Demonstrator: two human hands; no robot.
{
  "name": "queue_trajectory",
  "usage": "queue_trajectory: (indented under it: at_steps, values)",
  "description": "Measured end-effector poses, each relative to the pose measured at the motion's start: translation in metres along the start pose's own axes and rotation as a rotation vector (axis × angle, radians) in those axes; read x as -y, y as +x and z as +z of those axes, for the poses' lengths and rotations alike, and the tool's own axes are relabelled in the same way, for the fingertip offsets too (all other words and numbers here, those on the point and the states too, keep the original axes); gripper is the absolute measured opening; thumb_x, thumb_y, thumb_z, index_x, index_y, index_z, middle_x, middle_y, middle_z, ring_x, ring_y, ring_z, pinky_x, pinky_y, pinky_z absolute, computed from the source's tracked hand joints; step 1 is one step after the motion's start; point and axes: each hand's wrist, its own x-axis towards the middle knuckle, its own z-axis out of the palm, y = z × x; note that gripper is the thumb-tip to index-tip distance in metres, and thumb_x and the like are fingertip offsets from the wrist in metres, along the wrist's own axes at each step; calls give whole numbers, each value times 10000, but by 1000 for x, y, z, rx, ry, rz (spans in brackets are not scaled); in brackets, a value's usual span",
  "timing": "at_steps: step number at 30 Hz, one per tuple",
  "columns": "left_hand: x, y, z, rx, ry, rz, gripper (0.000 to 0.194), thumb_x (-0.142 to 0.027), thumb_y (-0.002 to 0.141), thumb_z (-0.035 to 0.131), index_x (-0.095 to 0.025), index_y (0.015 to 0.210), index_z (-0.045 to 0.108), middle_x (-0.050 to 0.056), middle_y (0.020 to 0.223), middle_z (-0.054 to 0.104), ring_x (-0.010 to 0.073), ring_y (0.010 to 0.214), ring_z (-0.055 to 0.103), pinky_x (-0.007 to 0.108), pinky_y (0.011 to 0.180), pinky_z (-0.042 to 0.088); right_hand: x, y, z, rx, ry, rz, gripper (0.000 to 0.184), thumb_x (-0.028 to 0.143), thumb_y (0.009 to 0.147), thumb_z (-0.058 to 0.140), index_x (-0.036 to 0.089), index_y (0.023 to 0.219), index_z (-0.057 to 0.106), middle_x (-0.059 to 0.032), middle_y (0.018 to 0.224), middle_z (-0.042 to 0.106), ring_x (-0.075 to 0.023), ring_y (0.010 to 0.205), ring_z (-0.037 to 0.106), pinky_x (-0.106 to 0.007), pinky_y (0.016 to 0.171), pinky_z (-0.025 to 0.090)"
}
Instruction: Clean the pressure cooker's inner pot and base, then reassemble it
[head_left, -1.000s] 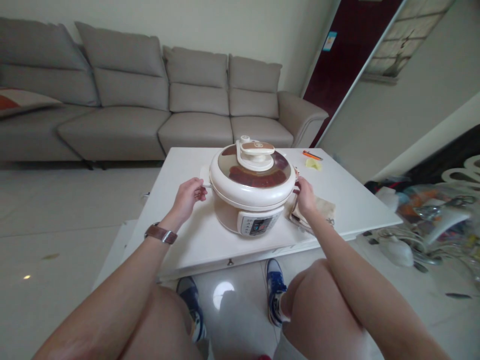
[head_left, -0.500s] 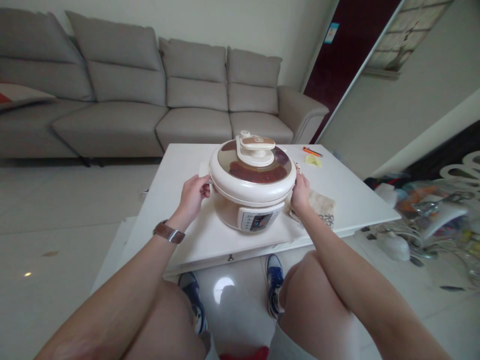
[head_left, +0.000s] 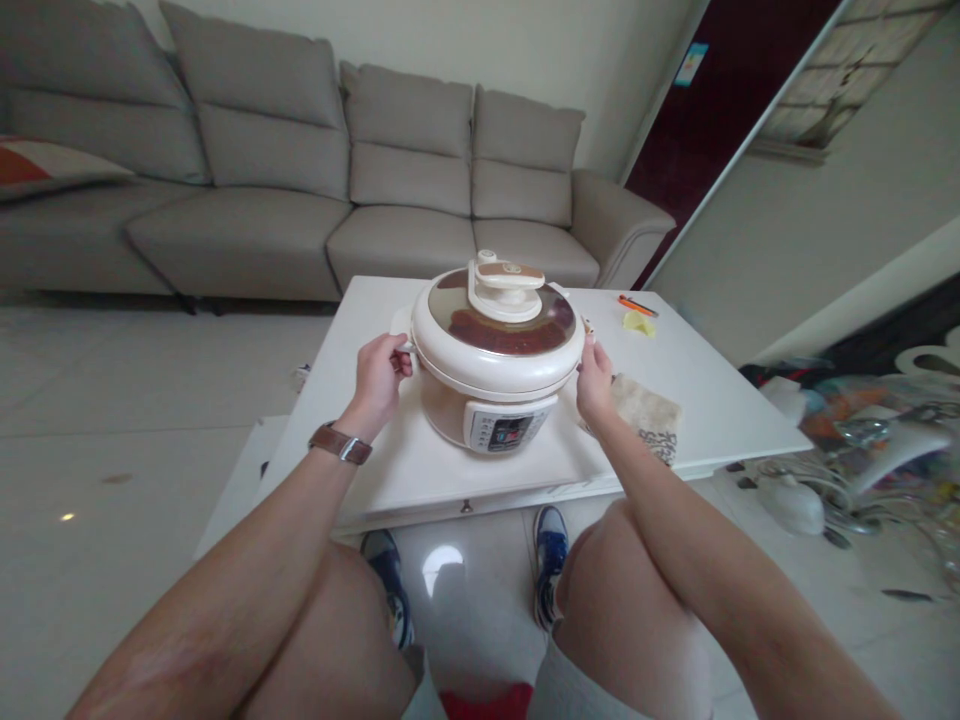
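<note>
A white electric pressure cooker (head_left: 457,350) with a brown, glossy lid top and a raised lid handle (head_left: 510,275) stands upright on the white table (head_left: 712,400). Its control panel (head_left: 510,430) faces me. My left hand (head_left: 382,375) is closed round the side handle (head_left: 405,345) at the cooker's left, thumb on top and fingers curled beneath. On the opposite side my right hand (head_left: 595,378) grips the cooker's right edge; the handle there is mostly hidden by my fingers. A beige cloth (head_left: 649,412) with dark lettering lies just right of my right wrist.
Orange and dark pens (head_left: 637,306) and a crumpled yellow paper (head_left: 639,323) lie at the table's back right. Behind the table runs a grey sofa (head_left: 405,235). Metal fixture parts and plastic bags (head_left: 892,430) crowd the floor at right. A drawer knob (head_left: 466,506) shows at the table's front.
The cooker has shifted left across the table, both hands moving with it, and the gap to the cloth has widened. My view has also turned a little to the left.
</note>
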Motion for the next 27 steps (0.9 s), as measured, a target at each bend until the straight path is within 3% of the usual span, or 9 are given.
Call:
queue_trajectory:
  at_steps: [7, 12, 16, 19, 22, 27]
  values:
    - [-8, 17, -19, -108, -19, -23, 152, -240, 699, 612, -212, 629, 479, -52, 495, 452, 84, 414, 413, 191, 398, 320, 5, -1, 16, 158, -46, 10, 657, 761, 909, 485, 210, 1229, 644, -103, 1261, 683, -232, 1097, 634, -315, 846, 557]
    - [-13, 19, -35, 99, 115, -12, 146, -272, 676, 689, -180, 707, 581, -27, 573, 528, 88, 449, 461, 198, 402, 341, 4, 0, 11, 207, -42, 37, 593, 742, 886, 522, 255, 1207, 629, -71, 1302, 658, -221, 1129, 612, -297, 821, 543]
    - [-12, 15, -52, 182, 185, 39, 241, -322, 709, 772, -188, 704, 572, -32, 585, 518, 88, 482, 480, 189, 422, 361, 3, 1, 5, 226, -105, 13, 544, 742, 872, 538, 232, 1030, 643, -45, 1053, 688, -200, 1000, 617, -281, 755, 517]
    - [-7, 13, -59, 196, 222, 81, 319, -379, 773, 789, -194, 674, 549, -32, 586, 507, 83, 493, 474, 182, 435, 374, 2, 3, 3, 227, -156, 2, 590, 798, 862, 511, 219, 804, 609, -18, 791, 624, -176, 802, 578, -274, 677, 474]
    - [-2, 12, -59, 189, 266, 123, 356, -426, 828, 777, -193, 670, 559, -29, 576, 503, 84, 489, 473, 182, 434, 377, 1, 3, 3, 224, -200, 18, 679, 854, 865, 453, 224, 620, 513, 3, 622, 520, -147, 632, 483, -284, 623, 423]
    - [-2, 10, -48, 120, 335, 165, 365, -420, 894, 740, -188, 668, 572, -20, 539, 522, 81, 447, 456, 184, 427, 368, 2, 0, 6, 196, -240, 38, 743, 903, 850, 413, 237, 522, 426, 31, 496, 409, -121, 519, 385, -285, 566, 357]
